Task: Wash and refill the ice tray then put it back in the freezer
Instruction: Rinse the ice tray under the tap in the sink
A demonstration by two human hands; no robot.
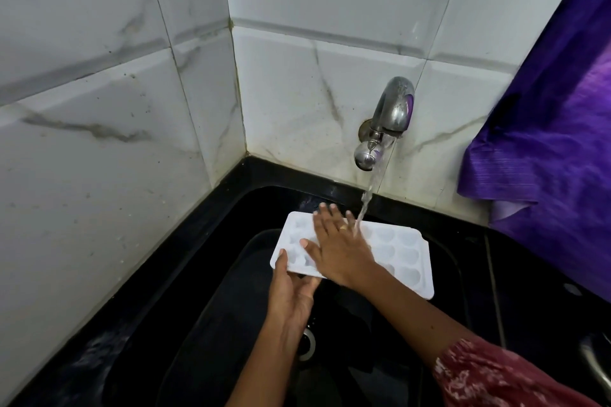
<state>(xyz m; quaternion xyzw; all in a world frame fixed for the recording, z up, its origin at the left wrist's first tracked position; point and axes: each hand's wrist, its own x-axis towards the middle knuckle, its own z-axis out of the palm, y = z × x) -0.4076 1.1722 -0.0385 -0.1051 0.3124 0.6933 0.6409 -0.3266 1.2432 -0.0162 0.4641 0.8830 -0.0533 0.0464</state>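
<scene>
The ice tray [406, 258] is held directly below the tap [390, 116], over the black sink [231, 274], with its cavities turned upward and its long axis laid left to right, roughly parallel to the tiled wall that carries the tap. Its corner down and to the left of the tap is gripped by the left grip [291, 294]: the thumb is laid on the rim and the palm is cupped beneath (the fingers are hidden under the tray). The right grip [337, 251] is laid flat and open on the cavities, palm down, fingers straight, spread and pointed toward the tap. A water stream [370, 192] is poured from the tap onto the tray, just beside that grip's outer fingers.
</scene>
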